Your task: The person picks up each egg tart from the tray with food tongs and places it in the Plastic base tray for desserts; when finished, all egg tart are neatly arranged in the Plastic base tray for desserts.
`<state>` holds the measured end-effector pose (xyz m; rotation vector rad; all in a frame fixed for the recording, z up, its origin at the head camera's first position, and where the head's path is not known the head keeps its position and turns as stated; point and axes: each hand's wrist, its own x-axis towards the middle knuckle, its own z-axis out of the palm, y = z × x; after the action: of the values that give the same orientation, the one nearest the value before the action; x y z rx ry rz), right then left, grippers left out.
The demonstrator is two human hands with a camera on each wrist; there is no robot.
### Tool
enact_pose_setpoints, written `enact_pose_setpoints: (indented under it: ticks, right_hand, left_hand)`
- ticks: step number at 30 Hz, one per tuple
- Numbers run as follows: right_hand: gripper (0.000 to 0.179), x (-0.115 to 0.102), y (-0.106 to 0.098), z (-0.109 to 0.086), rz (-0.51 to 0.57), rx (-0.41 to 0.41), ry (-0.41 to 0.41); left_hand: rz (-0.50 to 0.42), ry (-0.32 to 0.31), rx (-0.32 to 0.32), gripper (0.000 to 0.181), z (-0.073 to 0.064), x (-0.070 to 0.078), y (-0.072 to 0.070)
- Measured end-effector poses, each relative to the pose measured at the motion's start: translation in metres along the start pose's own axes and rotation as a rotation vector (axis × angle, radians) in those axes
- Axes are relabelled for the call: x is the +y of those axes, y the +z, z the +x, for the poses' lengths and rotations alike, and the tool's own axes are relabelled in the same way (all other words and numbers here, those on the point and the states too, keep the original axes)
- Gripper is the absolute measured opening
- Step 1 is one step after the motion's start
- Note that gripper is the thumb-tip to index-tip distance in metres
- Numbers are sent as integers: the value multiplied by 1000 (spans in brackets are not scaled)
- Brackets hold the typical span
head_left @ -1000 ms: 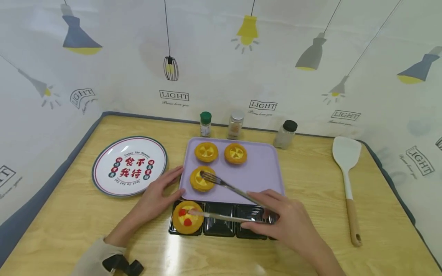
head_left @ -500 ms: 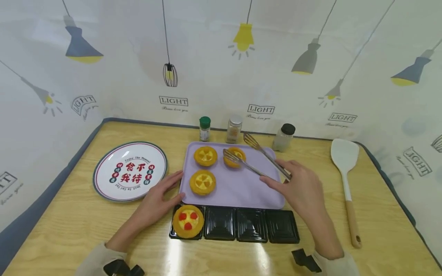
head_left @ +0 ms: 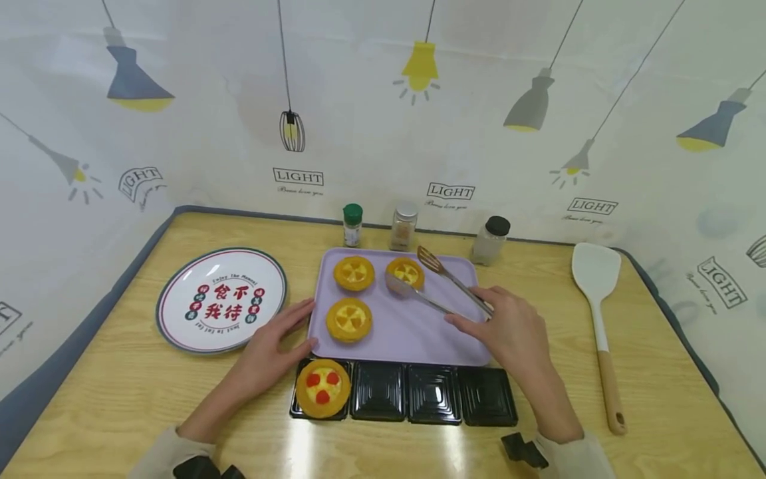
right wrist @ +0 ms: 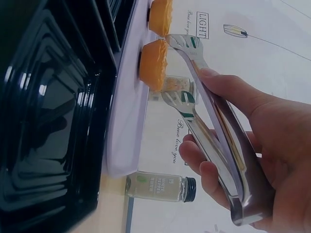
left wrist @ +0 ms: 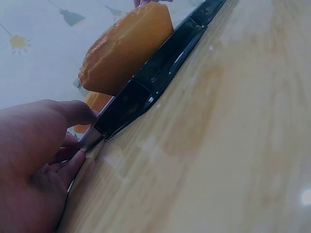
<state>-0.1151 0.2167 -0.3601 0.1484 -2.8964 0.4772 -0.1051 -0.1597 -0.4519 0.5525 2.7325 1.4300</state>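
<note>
My right hand (head_left: 513, 330) holds metal tongs (right wrist: 194, 127) with their jaws spread. Over the lilac tray (head_left: 419, 336), the tongs' tips straddle the back-right egg tart (head_left: 407, 267). Two more tarts with yellow wedges, a back-left tart (head_left: 354, 273) and a front-left tart (head_left: 349, 320), sit on that tray. My left hand (head_left: 272, 349) rests at the tray's left edge, thumb by the front corner, fingers relaxed. Along the tray's front lies a black four-part container (head_left: 378, 392); its leftmost compartment bears a tart with red pieces (head_left: 323, 389).
A white printed plate (head_left: 221, 332) lies to the left. Behind the tray stand a green-capped jar (head_left: 352, 226), a silver-capped jar (head_left: 403, 227) and a black-capped pepper bottle (right wrist: 160, 187). A white spatula with a wooden handle (head_left: 609, 379) lies at the right.
My right hand has carried the tongs from the red-topped tart back to the back-right tart, lowering them there in the last half second. The left hand has stayed at the tray's edge.
</note>
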Motion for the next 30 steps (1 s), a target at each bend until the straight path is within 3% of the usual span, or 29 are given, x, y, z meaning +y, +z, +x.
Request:
enact_pose_setpoints:
  ticks: [19,30]
  right_hand:
    - [62,1,5,1,0,-23,6]
    - [59,1,3,0,15,5,-29]
  left_hand:
    - [9,-7,-7,64,0,-2,1]
    - [3,-6,-5,64,1,-1,1]
